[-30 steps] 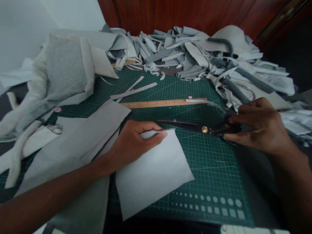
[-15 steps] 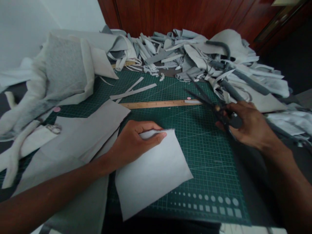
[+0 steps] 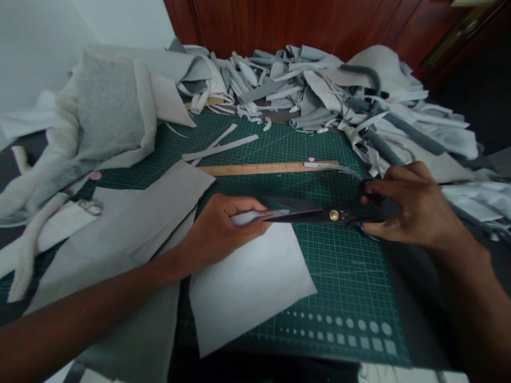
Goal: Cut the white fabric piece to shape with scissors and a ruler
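My left hand (image 3: 227, 229) pinches the upper edge of a pale grey piece of fabric (image 3: 251, 287), thumb in front and fingers behind. The piece hangs down over the green cutting mat (image 3: 339, 271). In my right hand (image 3: 411, 207) is a pair of black scissors (image 3: 334, 215), gripped by its handles. Its parted blades point left and lie around the fabric's top edge, close to my left fingertips. Whether the blades have cut into the cloth I cannot tell.
Larger grey fabric pieces (image 3: 112, 229) lie left under my forearm. A wooden ruler (image 3: 255, 169) and thin cut strips (image 3: 223, 147) rest on the mat. Heaped scraps (image 3: 275, 80) line the back, with rolled fleecy cloth (image 3: 112, 101) at left and more cloth (image 3: 423, 143) at right.
The scissors have swung down and left, from above the ruler to the fabric's top edge. My left hand stays nearly where it was, still pinching the fabric.
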A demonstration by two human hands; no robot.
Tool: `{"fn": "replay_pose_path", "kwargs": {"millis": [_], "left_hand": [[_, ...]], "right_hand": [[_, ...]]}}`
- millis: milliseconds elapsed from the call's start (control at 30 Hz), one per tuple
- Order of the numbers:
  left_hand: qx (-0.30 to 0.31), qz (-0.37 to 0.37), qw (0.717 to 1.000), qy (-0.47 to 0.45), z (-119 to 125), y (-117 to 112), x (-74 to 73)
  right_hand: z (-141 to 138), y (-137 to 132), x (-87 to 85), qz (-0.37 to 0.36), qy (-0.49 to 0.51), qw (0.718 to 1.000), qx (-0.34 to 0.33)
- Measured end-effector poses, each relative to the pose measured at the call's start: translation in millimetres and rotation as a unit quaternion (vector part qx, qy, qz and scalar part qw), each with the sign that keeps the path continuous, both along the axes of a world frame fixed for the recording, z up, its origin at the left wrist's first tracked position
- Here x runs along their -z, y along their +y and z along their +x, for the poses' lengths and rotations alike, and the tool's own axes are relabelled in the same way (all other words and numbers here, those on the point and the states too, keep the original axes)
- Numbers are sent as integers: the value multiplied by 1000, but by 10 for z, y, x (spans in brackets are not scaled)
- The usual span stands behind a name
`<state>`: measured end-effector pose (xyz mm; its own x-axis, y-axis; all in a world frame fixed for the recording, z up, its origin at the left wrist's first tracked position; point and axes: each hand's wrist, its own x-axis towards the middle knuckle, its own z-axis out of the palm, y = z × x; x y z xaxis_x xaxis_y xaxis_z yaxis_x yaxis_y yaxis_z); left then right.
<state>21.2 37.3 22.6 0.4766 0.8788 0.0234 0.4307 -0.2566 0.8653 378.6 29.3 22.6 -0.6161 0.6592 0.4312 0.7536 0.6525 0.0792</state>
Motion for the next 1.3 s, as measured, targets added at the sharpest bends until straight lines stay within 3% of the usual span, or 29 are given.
{"fn": "replay_pose_path", "kwargs": {"millis": [233,533,1300], "left_hand": [[3,-34,999,20,13,-41,-20],[21,-14,999,30,-5,-39,-37],[-12,-7,1000,17,6,-31,9]], "right_hand": [[-50,-2,10,4,-6,1000,-3],[-48,-1,0,-3,11,1000,-15],[-89,-14,45,-17,3,1000,-2]]}}
